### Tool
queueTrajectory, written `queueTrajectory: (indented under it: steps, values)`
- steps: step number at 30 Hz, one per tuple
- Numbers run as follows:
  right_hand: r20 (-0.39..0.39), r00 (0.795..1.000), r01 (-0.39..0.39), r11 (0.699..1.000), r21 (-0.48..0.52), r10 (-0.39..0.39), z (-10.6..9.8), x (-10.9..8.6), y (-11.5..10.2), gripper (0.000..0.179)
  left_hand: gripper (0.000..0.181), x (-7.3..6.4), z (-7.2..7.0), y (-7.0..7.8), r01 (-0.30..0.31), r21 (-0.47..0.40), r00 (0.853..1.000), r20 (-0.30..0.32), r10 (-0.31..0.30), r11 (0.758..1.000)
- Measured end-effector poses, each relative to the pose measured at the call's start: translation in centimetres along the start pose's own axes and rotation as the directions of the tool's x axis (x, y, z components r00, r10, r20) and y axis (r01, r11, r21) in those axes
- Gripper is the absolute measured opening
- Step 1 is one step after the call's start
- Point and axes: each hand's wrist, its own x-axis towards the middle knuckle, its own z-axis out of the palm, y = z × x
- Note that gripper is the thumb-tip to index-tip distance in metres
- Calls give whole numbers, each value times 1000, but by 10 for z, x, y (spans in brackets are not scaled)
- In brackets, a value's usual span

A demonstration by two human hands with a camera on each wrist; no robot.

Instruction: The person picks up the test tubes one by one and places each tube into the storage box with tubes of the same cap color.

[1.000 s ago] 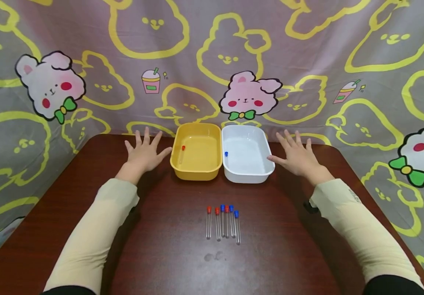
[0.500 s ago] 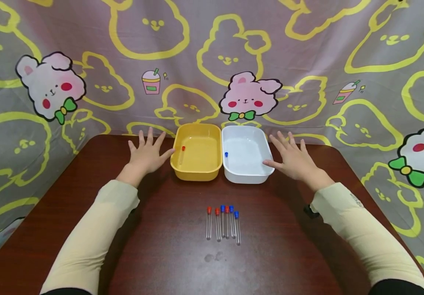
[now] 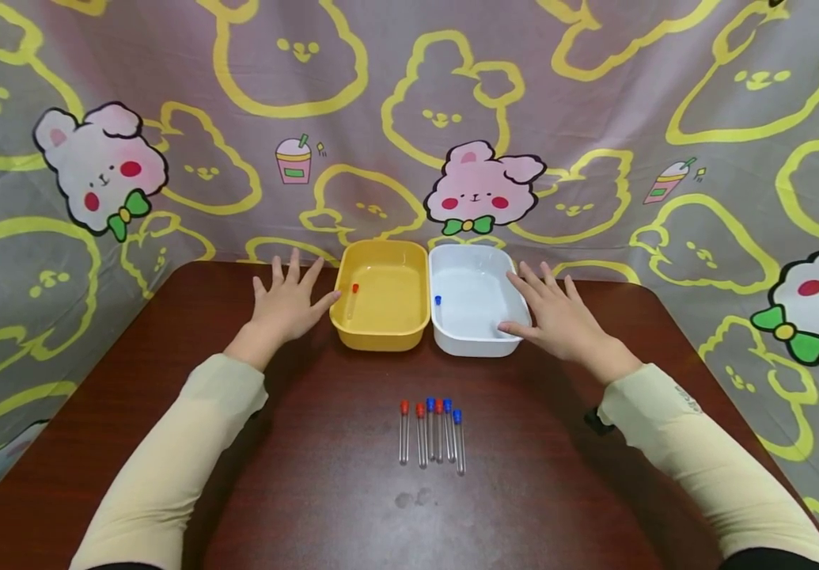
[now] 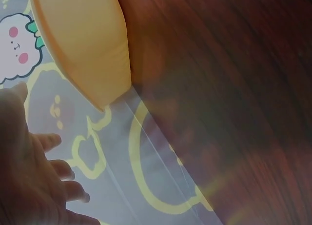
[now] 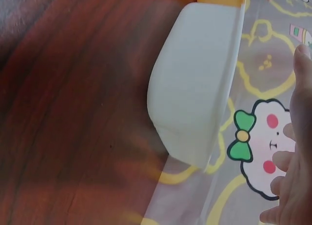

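Observation:
My left hand [image 3: 284, 307] is spread beside the yellow tray [image 3: 381, 342], its thumb tip overlapping the tray's left rim in the head view. On the other side, my right hand [image 3: 559, 317] has its fingers spread at the right rim of the white tray [image 3: 476, 347], the thumb reaching over that rim. Neither hand holds anything. Inside the yellow tray lies a red-capped test tube [image 3: 355, 290]; a blue cap [image 3: 438, 300] shows in the white one. In the wrist views the left hand [image 4: 34, 171] and right hand [image 5: 297, 156] appear apart from the trays' outer walls.
Several test tubes with red caps [image 3: 420, 410] and blue caps [image 3: 457, 416] lie in a loose row on the dark wooden table [image 3: 324, 491], nearer to me than the trays. A patterned cloth [image 3: 352, 95] hangs right behind the trays.
Both hands have drifted inward: the left a little to the right toward the yellow tray, the right to the left so its thumb overlaps the white tray more. Trays and tubes stay put.

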Motion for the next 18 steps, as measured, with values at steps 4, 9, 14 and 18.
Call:
queueTrajectory:
  steps: [4,9,14,18]
  values:
    - [-6,1000,22,1000,8,-22,2,-3,-4,96,85,-3,1,3,-6,3,1000,2,6,1000]
    - [-35,997,63,998,15,-62,5,-9,-8,94,87,-6,2,7,-25,14,1000,-1,26,1000]
    - [-47,995,93,995,26,-91,8,-13,-12,92,88,-7,5,11,-38,15,999,6,38,999]
    - [-52,993,110,993,33,-108,10,-16,-15,91,87,-8,6,15,-43,6,999,9,43,999]
